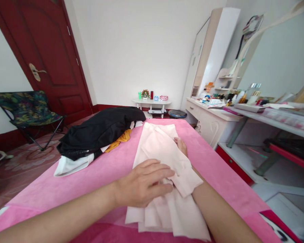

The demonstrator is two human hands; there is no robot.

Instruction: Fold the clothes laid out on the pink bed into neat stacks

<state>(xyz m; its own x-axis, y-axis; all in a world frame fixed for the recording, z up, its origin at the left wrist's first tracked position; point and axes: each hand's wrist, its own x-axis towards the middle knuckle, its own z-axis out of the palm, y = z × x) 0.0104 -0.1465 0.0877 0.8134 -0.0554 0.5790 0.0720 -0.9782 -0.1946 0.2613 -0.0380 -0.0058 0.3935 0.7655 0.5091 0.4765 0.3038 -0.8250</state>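
A pale pink garment (pixel 159 138) lies partly folded on a pink bed cover (pixel 212 168), its lower part spread in loose layers toward me. My left hand (pixel 145 184) hovers over or rests lightly on its middle, palm down, with the fingers stretched out and slightly apart. At the garment's right edge is my right hand (pixel 181 146), fingers curled against the cloth and partly hidden by it. A flap of the same fabric, which looks like a sleeve, drapes across my right wrist and forearm.
Left on the bed is a heap of clothes: black (pixel 98 130), mustard (pixel 119 140) and white (pixel 73 165) pieces. A camouflage folding chair (pixel 35 109) stands by the red door (pixel 43 57). Rightward are a cluttered white dresser (pixel 207 109) and a shelf; a small white table (pixel 152 101) stands beyond.
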